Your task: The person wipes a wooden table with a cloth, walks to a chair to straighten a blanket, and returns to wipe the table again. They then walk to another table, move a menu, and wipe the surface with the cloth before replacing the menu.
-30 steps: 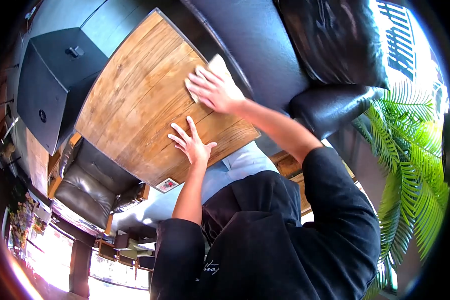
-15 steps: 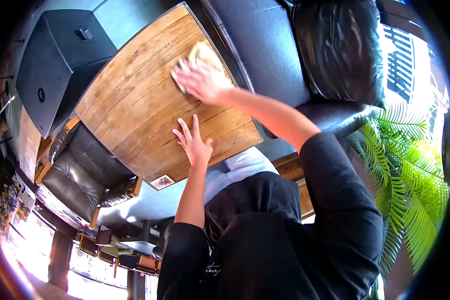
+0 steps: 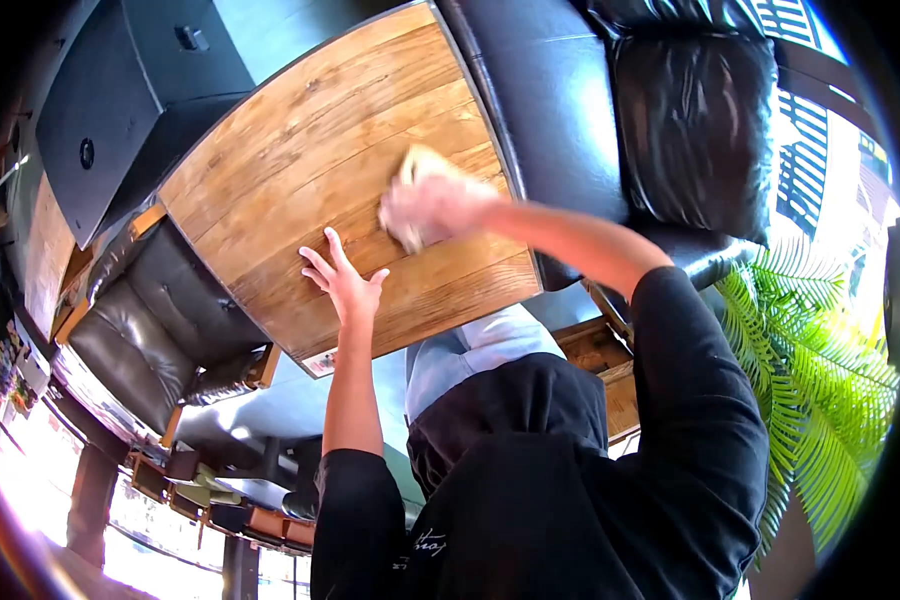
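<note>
A wooden table top fills the upper middle of the view. My right hand, smeared by motion, presses a pale yellowish cloth against the wood near the table's right side. Parts of the cloth show above and to the left of the fingers. To the left, my left hand rests on the table near its lower edge with fingers spread and nothing in it. A small card or sticker lies at the table's bottom corner.
Beyond the table's right edge runs a dark leather sofa with a black cushion. A big black speaker-like box stands at upper left, above a dark leather armchair. A green palm plant is at right.
My right hand and the cloth have moved down and slightly right, nearer my body. My left hand has shifted left and a little down. The view has tilted slightly.
</note>
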Tool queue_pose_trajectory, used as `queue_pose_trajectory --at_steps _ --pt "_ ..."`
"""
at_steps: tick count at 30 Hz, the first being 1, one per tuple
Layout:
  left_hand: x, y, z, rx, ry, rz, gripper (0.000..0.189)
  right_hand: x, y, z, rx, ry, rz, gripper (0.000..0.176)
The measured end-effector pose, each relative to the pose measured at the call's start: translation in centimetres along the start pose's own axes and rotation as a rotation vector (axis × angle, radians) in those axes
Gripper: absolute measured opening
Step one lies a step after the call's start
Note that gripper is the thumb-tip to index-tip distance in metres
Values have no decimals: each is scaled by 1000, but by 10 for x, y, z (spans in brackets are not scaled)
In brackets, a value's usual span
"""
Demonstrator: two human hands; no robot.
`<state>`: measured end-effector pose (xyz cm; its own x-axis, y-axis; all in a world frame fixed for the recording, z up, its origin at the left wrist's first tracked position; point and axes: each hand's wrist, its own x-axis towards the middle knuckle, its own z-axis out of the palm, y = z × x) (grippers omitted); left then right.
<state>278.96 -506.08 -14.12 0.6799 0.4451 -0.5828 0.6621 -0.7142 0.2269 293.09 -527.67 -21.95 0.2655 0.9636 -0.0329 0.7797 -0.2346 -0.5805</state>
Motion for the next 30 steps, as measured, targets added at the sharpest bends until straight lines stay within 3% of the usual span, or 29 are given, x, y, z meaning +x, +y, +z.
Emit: queue_pose_trajectory --at_steps 1,2,5,7,8,9,11,12,13,14,16,19,22,24,26,28,30 --pt "-1 1 -1 4 5 -1 127 27 20 -50 -60 -24 108 65" --pt "-1 6 -5 -2 -6 -23 126 48 50 -60 -138 189 199 62" --pt "-1 9 -9 -3 -32 -68 129 112 104 -96 -397 339 435 59" --pt "-3 -5 -2 -110 74 -32 129 146 80 -88 -356 396 660 58" --pt "-3 -8 0 -162 126 -4 129 147 64 -66 -377 369 607 58" --pt "-4 3 -11 -105 80 -52 128 144 23 -84 -345 169 557 56" --pt "-3 -6 -13 -141 74 2 127 136 -37 -51 -162 -21 387 55" --pt "-5 -14 -12 -157 71 23 127 124 -64 -23 -239 -20 260 56" --pt "-8 -24 -8 -175 112 78 126 107 -70 26 -178 180 70 62" --pt "-12 -31 -4 -267 130 43 127 108 -81 23 2 188 61 67" --pt "-16 -27 -5 -70 87 -42 129 130 -63 12 37 190 -14 68" --pt "-13 -17 -6 -56 -11 -352 129 184 -22 -7 -82 171 31 64" --pt "-12 -31 1 -165 0 -282 129 242 36 -43 -276 252 185 56" --pt "-11 -29 0 -153 20 -264 132 248 68 -83 -314 361 249 52" --pt "-13 -30 1 -173 37 -239 133 244 115 -86 -304 391 441 45" --pt "-12 -35 6 -149 68 -228 132 224 139 -132 -182 91 799 42" --pt "-13 -35 7 -132 77 -210 132 188 154 -159 -156 61 830 42"
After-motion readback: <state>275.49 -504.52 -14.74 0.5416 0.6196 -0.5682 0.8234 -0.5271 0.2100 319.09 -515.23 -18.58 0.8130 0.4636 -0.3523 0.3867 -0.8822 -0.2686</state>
